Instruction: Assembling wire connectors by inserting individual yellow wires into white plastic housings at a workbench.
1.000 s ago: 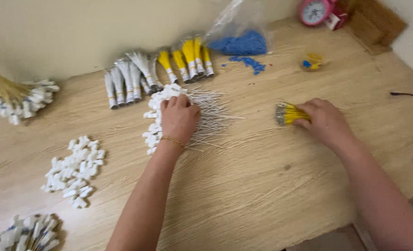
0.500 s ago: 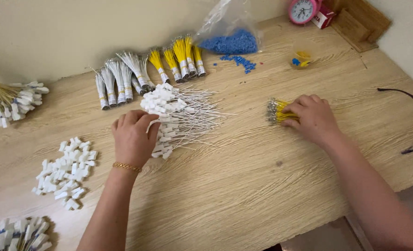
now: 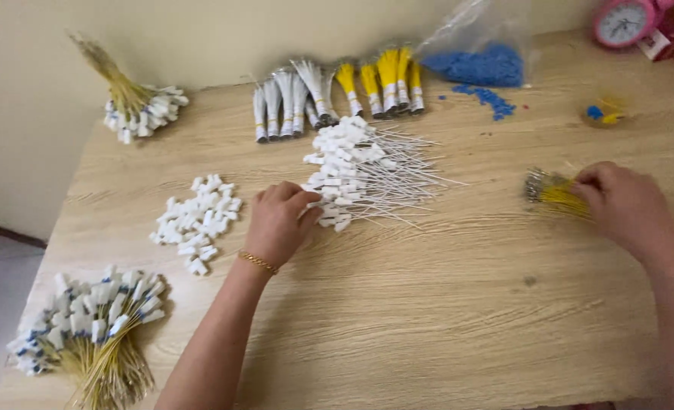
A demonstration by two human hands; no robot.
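- The left hand (image 3: pixel 276 222) lies knuckles up near the middle of the wooden table (image 3: pixel 443 304), fingers curled in, its fingertips (image 3: pixel 303 199) touching the near-left edge of a pile of white tagged wires (image 3: pixel 356 173); whether anything is pinched between them cannot be told.
- That pile sits just behind the table's centre, white plastic tags heaped on its left side and thin silvery wires fanning toward the right.
- The right hand (image 3: pixel 625 203) rests close to the right edge, closed over the end of a bundle of yellow wires (image 3: pixel 553 191), whose metal-tipped ends stick out to the left (the grip itself is hidden under the palm).
- A thin gold bracelet (image 3: pixel 258 262) circles the left wrist.
- A heap of loose white tags (image 3: pixel 197 222) lies just left of the left hand, apart from it.
- At the near-left corner lies a bundle of yellowish wires with white-and-blue tags (image 3: pixel 94 330).
- At the far-left corner, against the wall, a similar bundle (image 3: pixel 135 102) lies with its stems pointing up and left.
- Along the far edge sits a row of banded bundles, white ones (image 3: pixel 287 99) and yellow ones (image 3: pixel 382 80).
- A clear plastic bag of blue pieces (image 3: pixel 481 64) lies by the far edge toward the right, a few blue bits spilled beside it.
- A pink alarm clock (image 3: pixel 625 21) stands at the far-right corner.
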